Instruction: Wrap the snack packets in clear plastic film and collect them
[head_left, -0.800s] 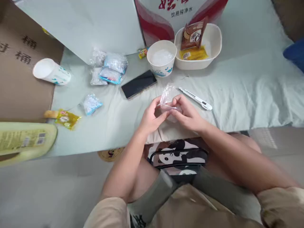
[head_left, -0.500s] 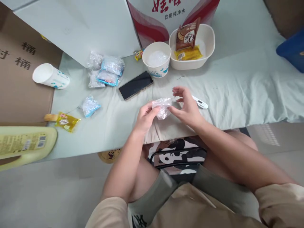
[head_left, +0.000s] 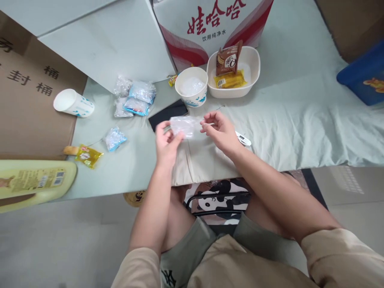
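Observation:
My left hand [head_left: 168,146] is closed on a crinkled piece of clear plastic wrap [head_left: 183,126], thumb in front. The wrap is held above the cloth, stretched towards the right. My right hand [head_left: 220,130] pinches with thumb and fingertips at the wrap's thin right end. Behind my left hand lies a black phone [head_left: 169,112], partly covered by the hand and wrap. A white digital thermometer [head_left: 243,139] shows partly from behind my right wrist. Just beyond the hands stands a paper bowl [head_left: 196,98] with crumpled clear plastic in it.
A white tray [head_left: 255,82] holds a brown snack packet [head_left: 226,60] and a yellow packet [head_left: 231,80]. Left are several plastic-wrapped packets [head_left: 139,94], a single wrapped packet [head_left: 115,139], a tipped paper cup [head_left: 79,104], a yellow wrapper [head_left: 88,156] and a large yellow bottle [head_left: 60,180].
Both hands have moved left, carrying the wrap in front of the phone. The wrap looks flatter and more spread out. My right fingers have closed at its end. The camera view has shifted.

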`<state>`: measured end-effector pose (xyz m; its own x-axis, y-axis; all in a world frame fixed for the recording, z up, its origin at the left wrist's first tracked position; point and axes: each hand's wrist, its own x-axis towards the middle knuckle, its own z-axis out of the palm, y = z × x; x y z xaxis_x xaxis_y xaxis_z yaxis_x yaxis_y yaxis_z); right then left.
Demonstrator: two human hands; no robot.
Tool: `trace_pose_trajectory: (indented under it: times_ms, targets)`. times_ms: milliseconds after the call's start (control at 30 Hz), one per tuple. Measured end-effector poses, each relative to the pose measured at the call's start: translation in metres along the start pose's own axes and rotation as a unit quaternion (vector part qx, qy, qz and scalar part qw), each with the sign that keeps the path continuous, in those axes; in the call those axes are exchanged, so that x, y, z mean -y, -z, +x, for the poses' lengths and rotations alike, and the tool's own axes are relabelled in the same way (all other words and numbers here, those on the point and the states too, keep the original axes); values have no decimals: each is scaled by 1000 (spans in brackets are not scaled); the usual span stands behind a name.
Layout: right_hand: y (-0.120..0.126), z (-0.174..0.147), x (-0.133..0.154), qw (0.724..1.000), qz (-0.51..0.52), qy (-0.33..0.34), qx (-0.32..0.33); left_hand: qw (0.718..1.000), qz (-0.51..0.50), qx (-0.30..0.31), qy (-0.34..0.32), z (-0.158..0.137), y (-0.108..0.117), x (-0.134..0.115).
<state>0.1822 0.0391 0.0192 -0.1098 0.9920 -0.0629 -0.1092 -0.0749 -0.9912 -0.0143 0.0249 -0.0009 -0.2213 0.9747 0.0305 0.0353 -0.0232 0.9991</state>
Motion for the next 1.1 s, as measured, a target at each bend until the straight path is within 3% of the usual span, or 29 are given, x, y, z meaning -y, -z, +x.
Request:
trace_pose_trajectory:
  times_ms: [67,200,333,433,500,633,700,867,1100]
  targets:
    - [2,1,1,1000,-1,-8,-5,998,15,-48,-26,10,16,-4]
    - [7,2,1,999,-33,-10,5,992,67,-29,-99,56,23,-31]
    - [9,3,4,998,-44,-14,34,973,159,21,-167,130,-14,-67]
    - [10,3,8,997,-59,-18,43,943,280,83,-160,178,-49,-82]
    - [10,3,9,997,-67,-17,45,914,356,126,-149,195,-64,-82]
    - [7,6,10,997,-63,-15,45,871,424,137,-205,196,-71,-73]
    - [4,8,10,997,-60,-7,48,847,451,177,-219,191,-69,-72]
    - [0,12,9,996,-51,30,72,780,537,304,-101,197,-76,-79]
    - [0,13,9,995,-62,37,70,662,654,361,-56,210,-117,-63]
